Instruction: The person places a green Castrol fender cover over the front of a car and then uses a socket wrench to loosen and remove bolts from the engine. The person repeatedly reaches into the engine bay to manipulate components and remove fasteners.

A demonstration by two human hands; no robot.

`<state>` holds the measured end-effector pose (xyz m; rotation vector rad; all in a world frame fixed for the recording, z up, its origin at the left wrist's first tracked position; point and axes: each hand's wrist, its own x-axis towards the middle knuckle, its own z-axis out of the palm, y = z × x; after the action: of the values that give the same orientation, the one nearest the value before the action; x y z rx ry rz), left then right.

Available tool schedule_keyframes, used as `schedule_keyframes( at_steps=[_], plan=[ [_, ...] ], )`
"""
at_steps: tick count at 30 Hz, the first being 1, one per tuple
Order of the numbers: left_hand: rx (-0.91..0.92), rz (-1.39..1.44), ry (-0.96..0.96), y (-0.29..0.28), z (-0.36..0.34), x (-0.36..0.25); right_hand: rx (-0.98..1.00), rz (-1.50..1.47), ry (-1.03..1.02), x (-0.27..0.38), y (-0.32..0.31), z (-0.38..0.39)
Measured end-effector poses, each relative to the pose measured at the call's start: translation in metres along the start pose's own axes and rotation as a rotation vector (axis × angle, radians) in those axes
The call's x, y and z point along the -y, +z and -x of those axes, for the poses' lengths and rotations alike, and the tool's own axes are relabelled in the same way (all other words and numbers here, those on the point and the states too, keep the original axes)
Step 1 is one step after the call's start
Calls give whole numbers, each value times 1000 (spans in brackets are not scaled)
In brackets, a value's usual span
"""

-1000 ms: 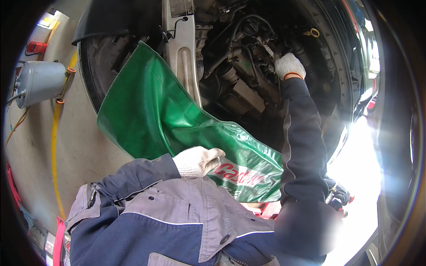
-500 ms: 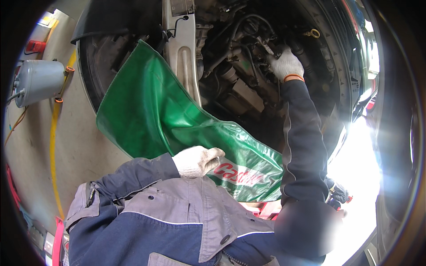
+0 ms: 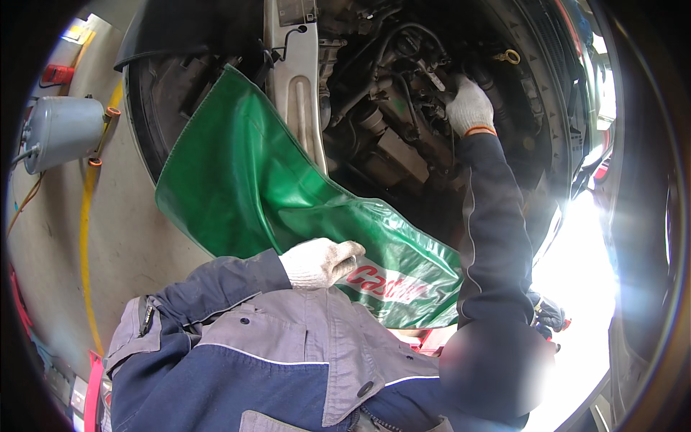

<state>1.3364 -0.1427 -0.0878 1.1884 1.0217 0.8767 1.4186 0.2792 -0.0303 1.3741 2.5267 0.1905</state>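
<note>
Left hand (image 3: 315, 263), seven o'clock: curled narrow over green cover (image 3: 230, 162), hold unclear | Right hand (image 3: 471, 109), one-to-two o'clock: inside engine bay (image 3: 403, 155), grasp cannot be told

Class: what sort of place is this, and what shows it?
Probably a vehicle repair workshop: the gloved right hand is among exposed engine parts, a green cover hangs alongside, plus a yellow floor line.

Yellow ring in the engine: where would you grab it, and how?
Probably pinch the round loop of the yellow ring with finger and thumb, coming from above at its right end. The loop looks open in the middle, and a short stalk runs off to its left. The right hand is nearest.
</note>
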Motion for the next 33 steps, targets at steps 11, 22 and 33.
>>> schedule_keyframes(
  at_steps=[11,22,33],
  plan=[
    [15,33,-11,1,0,3,89,403,-74,35,-1,-24],
    [17,20,-46,-4,-1,-6,137,197,-125,58,93,-53],
    [69,21,-195,-7,-5,-23,-27,180,-155,60,95,-30]
  ],
)
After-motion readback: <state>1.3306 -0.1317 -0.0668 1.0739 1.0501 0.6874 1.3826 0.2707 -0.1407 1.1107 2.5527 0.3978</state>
